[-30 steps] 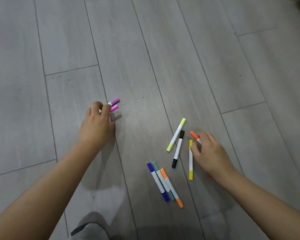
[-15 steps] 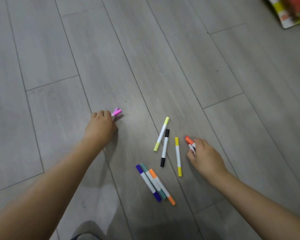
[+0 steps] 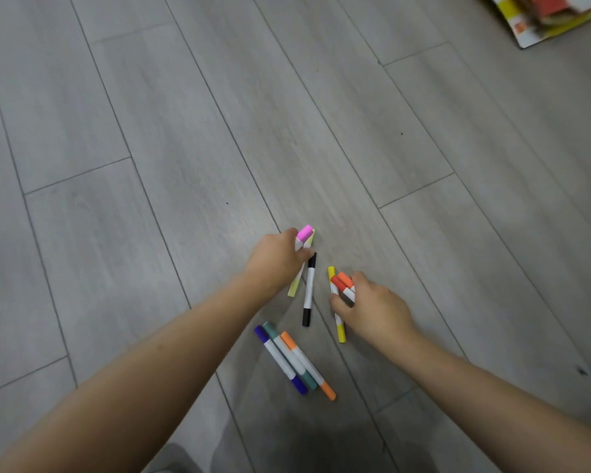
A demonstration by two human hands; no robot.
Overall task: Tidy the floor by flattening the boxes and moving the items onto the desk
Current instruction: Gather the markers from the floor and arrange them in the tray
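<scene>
Marker pens lie scattered on the grey plank floor (image 3: 185,131). My left hand (image 3: 277,259) is closed on pink-capped markers (image 3: 303,233) and rests over the lime marker (image 3: 296,285). My right hand (image 3: 372,308) grips red and orange markers (image 3: 342,285) and its fingers lie on the yellow marker (image 3: 340,331). A black marker (image 3: 308,291) lies loose between the hands. Closer to me a purple marker (image 3: 280,360), a teal marker (image 3: 289,355) and an orange marker (image 3: 309,367) lie side by side.
A colourful cardboard box (image 3: 553,18), white, yellow and red, lies on the floor at the top right corner, partly cut off. A grey trouser knee (image 3: 174,460) shows at the bottom edge. Bare floor surrounds the markers.
My left hand has carried the pink markers right, from well left of the pile to over the lime marker. My right hand now has a red marker beside the orange one and touches the yellow marker.
</scene>
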